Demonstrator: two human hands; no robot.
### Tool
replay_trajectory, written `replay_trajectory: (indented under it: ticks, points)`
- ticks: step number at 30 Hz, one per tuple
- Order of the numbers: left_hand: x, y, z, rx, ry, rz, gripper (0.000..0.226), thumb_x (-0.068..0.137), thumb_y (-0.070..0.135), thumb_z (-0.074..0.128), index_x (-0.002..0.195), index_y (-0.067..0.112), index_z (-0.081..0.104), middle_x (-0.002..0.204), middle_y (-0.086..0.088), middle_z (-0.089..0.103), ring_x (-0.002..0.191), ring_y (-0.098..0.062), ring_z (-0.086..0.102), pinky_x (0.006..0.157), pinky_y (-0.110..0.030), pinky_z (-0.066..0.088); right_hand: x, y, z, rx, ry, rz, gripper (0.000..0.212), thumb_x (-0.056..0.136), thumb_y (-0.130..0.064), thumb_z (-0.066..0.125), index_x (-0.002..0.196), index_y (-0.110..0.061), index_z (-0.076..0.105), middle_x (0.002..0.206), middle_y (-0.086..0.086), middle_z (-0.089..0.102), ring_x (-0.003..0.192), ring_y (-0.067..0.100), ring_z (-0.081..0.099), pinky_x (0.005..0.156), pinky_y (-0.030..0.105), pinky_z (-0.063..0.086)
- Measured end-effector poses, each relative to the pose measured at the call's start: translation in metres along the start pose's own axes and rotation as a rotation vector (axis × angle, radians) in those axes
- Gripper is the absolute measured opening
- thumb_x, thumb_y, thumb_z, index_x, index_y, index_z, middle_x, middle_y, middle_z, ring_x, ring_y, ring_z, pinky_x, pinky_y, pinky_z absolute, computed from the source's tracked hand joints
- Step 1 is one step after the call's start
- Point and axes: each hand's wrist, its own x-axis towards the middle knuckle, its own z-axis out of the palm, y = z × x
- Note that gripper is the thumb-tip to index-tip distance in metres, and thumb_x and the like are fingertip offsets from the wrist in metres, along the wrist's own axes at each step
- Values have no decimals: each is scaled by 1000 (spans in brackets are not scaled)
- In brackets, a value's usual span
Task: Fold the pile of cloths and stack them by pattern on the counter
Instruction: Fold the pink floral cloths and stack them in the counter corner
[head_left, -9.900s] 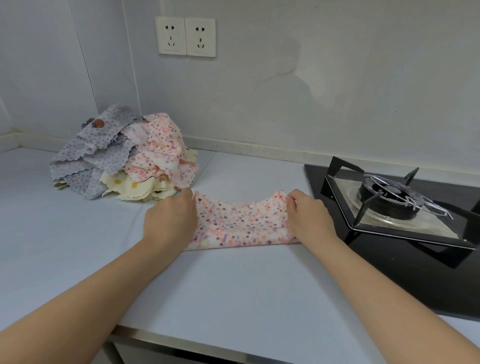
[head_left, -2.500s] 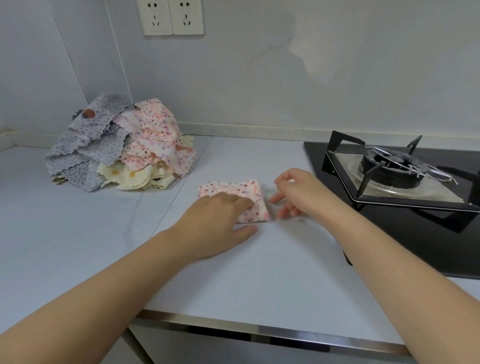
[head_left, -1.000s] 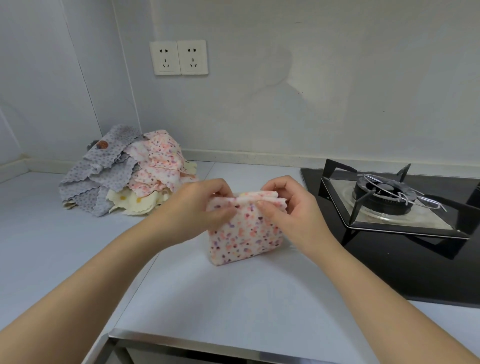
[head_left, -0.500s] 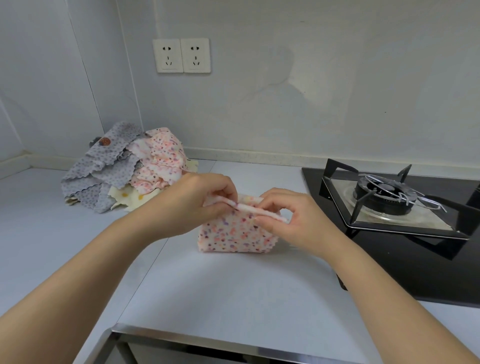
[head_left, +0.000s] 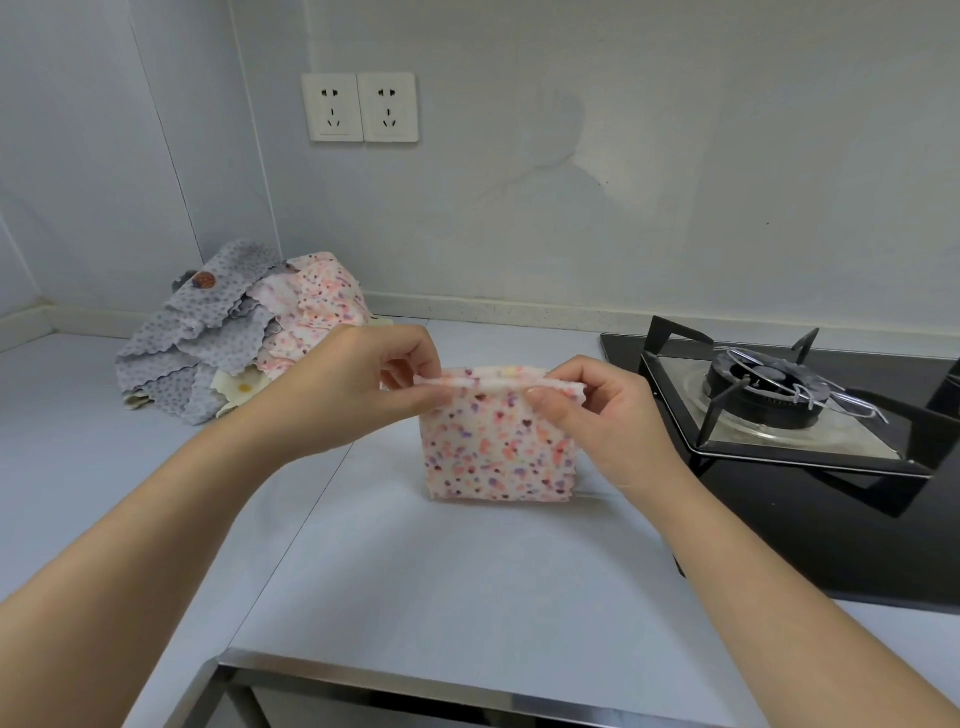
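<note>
A folded pink floral cloth (head_left: 498, 452) hangs upright over the middle of the white counter (head_left: 467, 582), its bottom edge at or just above the surface. My left hand (head_left: 358, 389) pinches its top left corner. My right hand (head_left: 597, 415) pinches the top right corner. At the back left lies the unfolded pile (head_left: 228, 332): grey dotted cloths on the left, pink floral ones on the right, and cream cloths underneath.
A black gas hob (head_left: 810, 415) with a metal pan support takes up the counter's right side, close to my right hand. Two wall sockets (head_left: 361, 106) sit above the pile. The counter's steel front edge (head_left: 467, 691) runs along the bottom.
The pink cloth went from spread wide to a small folded square lying flat. Both hands then picked it up by its top edge; half a second ago it was lower, now it hangs upright.
</note>
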Motion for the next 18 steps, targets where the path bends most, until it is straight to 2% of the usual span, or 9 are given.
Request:
replay_trajectory:
  ticks: [2, 3, 7, 10, 12, 14, 16, 18]
  points:
    - [0, 2, -1, -2, -15, 3, 13, 80, 20, 76, 75, 25, 65, 73, 8, 67, 73, -9, 63, 69, -20, 50, -1, -2, 0, 24, 26, -9, 12, 73, -27, 74, 71, -20, 65, 65, -10, 61, 63, 9, 54, 60, 20, 44]
    - [0, 2, -1, -2, -38, 1, 14, 80, 17, 75, 77, 26, 65, 73, 10, 67, 72, -10, 63, 69, -20, 50, -1, -2, 0, 33, 45, -6, 13, 73, -25, 74, 74, -18, 64, 65, -10, 60, 63, 10, 53, 59, 19, 43]
    - [1, 2, -2, -9, -149, -26, 13, 86, 16, 69, 88, 29, 69, 77, 13, 67, 66, -11, 63, 69, -23, 51, 1, 3, 0, 113, 88, 35, 15, 77, -19, 79, 82, -24, 65, 69, 1, 60, 69, 21, 49, 63, 29, 42]
    - [1, 2, -3, -34, -167, -62, 10, 89, 21, 64, 87, 30, 69, 78, 11, 67, 67, -7, 61, 67, -20, 50, 2, 4, 0, 185, 85, 113, 36, 73, -23, 80, 105, -29, 64, 78, 18, 56, 76, 24, 54, 74, 34, 46]
    - [1, 2, -3, -72, -130, -93, 10, 90, 22, 63, 82, 22, 68, 74, 8, 67, 62, -4, 57, 59, -16, 44, 3, 2, -1, 252, 97, 210, 44, 69, -24, 76, 111, -25, 63, 84, 13, 65, 79, 19, 63, 77, 29, 50]
    - [3, 2, 1, -177, -93, -156, 12, 91, 17, 61, 80, 15, 64, 69, 6, 64, 56, -3, 50, 53, -12, 38, 4, 2, -1, 341, 94, 329, 39, 66, -24, 74, 103, -18, 67, 86, 3, 72, 80, 15, 65, 75, 28, 49]
    - [4, 2, 9, -380, -40, -212, 10, 92, 6, 58, 83, 10, 58, 71, -3, 62, 61, -7, 55, 60, -14, 45, 5, 4, -2, 431, 80, 436, 28, 66, -23, 74, 92, -14, 69, 85, 2, 71, 80, 17, 63, 75, 30, 49]
    - [6, 2, 21, -625, 43, -278, 14, 93, -1, 54, 88, 12, 52, 71, -8, 59, 67, -14, 59, 66, -23, 53, 5, 8, 0, 505, 82, 494, 16, 71, -20, 73, 85, -15, 66, 83, 2, 70, 78, 17, 64, 74, 31, 51]
